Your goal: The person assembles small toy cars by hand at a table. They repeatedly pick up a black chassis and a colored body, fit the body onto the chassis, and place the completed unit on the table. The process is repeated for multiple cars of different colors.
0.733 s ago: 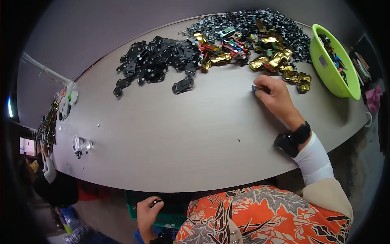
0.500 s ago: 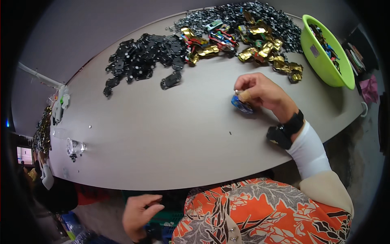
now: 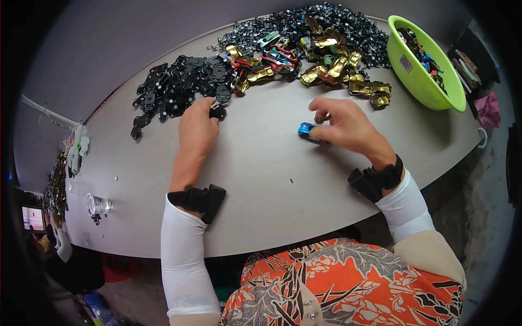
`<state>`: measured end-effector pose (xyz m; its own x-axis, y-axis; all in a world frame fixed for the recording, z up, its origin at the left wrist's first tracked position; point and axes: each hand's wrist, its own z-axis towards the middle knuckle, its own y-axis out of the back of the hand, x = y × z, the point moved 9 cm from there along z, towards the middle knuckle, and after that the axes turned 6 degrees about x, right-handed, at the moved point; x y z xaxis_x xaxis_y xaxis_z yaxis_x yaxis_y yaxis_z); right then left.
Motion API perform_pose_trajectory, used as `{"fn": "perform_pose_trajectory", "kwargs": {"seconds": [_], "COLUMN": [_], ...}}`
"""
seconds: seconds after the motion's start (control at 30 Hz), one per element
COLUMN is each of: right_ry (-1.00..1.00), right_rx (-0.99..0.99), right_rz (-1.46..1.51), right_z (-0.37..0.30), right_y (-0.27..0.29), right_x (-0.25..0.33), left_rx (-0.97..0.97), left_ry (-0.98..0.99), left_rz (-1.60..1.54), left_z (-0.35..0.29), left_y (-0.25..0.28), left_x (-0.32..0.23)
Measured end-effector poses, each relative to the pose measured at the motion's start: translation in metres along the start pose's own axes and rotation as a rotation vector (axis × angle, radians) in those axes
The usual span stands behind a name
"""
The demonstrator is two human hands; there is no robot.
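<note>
My left hand (image 3: 197, 129) reaches over the near edge of a pile of black toy car chassis (image 3: 185, 81). Its fingers close round a single black chassis (image 3: 219, 112), partly hidden behind them. On the right, my right hand (image 3: 350, 127) is low over the table with its thumb against a blue toy car (image 3: 305, 130), whose rear half the thumb covers. A small dark piece (image 3: 322, 117) shows between its curled fingers; its kind is unclear. Gold and multicoloured toy car bodies (image 3: 337, 66) lie beyond my hands.
Small dark and silvery parts (image 3: 348, 27) are heaped along the back. A lime-green basin (image 3: 429, 89) of toy cars stands at the right. Clear plastic cups (image 3: 98, 205) are at the left, and a tiny dark bit (image 3: 291, 181) lies on the table (image 3: 255, 212). Another person works far left.
My left hand has come up from below the table edge to the black chassis. My right hand has lowered and turned the blue toy car, and its fingers have spread somewhat. The view has shifted slightly.
</note>
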<state>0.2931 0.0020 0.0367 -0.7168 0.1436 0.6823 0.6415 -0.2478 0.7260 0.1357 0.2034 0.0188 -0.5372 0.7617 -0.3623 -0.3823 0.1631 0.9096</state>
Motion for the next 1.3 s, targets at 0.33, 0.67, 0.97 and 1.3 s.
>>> {"fn": "perform_pose_trajectory", "kwargs": {"seconds": [0.33, 0.67, 0.97, 1.3], "right_ry": [-0.072, 0.043, -0.034, -0.039], "right_rx": [0.114, 0.275, 0.232, 0.213], "right_rz": [0.434, 0.960, 1.059, 1.213], "right_z": [-0.001, -0.006, -0.006, -0.010], "right_y": [-0.027, -0.061, -0.048, -0.043], "right_x": [0.002, 0.032, 0.033, 0.029], "left_rx": [0.359, 0.468, 0.544, 0.674], "left_ry": [0.276, 0.196, 0.174, -0.010], "left_rz": [-1.300, -1.692, -1.717, -1.437], "left_z": [-0.053, -0.065, -0.071, -0.080], "left_y": [-0.043, -0.051, -0.049, -0.037], "left_x": [-0.024, -0.070, -0.083, -0.105]}}
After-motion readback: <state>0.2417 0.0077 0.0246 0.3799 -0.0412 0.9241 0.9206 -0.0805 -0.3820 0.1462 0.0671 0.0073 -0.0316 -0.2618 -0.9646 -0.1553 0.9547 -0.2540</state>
